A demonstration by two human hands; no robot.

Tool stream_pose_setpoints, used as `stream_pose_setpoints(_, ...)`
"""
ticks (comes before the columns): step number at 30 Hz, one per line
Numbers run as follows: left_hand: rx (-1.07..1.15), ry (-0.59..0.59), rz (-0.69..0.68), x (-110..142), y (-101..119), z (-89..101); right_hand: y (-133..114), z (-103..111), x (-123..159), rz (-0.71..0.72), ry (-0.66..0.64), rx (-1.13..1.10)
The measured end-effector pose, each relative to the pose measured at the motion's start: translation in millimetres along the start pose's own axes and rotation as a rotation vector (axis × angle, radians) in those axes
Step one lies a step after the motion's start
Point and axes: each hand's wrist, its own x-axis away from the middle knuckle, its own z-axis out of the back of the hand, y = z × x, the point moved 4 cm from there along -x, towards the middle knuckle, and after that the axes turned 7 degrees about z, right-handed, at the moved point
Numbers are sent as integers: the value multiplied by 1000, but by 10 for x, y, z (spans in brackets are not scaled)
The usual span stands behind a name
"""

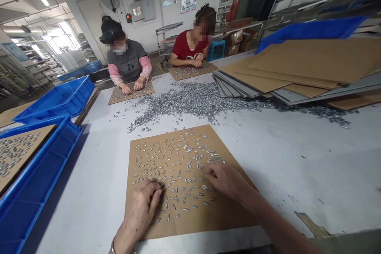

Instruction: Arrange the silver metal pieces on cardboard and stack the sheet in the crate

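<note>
A square brown cardboard sheet lies on the white table before me. Over it are scattered many small silvery metal pieces, narrow and pointed at both ends; some sit in a denser cluster toward the upper right. My left hand rests at the sheet's left side, its fingers curled and pressed together among the pieces. Right of the middle, my right hand is bent in a pinch low over the cardboard. Whatever lies between the fingertips of either hand is hidden.
Beyond the sheet spreads a loose heap of metal pieces. Stacked cardboard sheets rise at right. Blue crates stand at left, the nearer holding a filled sheet. Across the table, two people work at their own sheets.
</note>
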Motion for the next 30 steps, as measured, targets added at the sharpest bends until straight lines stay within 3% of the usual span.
stream_pose_setpoints(4,-9,12,-13,-25,49,-28,-36,61,-40,52,71,6)
stream_pose_setpoints(9,-2,18,-33,-16,64,-57,-277,36,-249,168,115,114)
stream_pose_setpoints(14,11,-8,-21,22,12,-32,-416,-93,-420,98,20,228)
stream_pose_setpoints(19,9,-21,40,52,-53,-13,-376,-91,-387,69,-36,273)
stream_pose_setpoints(25,29,1,27,32,-37,-10,-344,26,-462,69,67,222)
stream_pose_setpoints(30,53,27,-16,37,-33,-23,-390,53,-583,40,25,249)
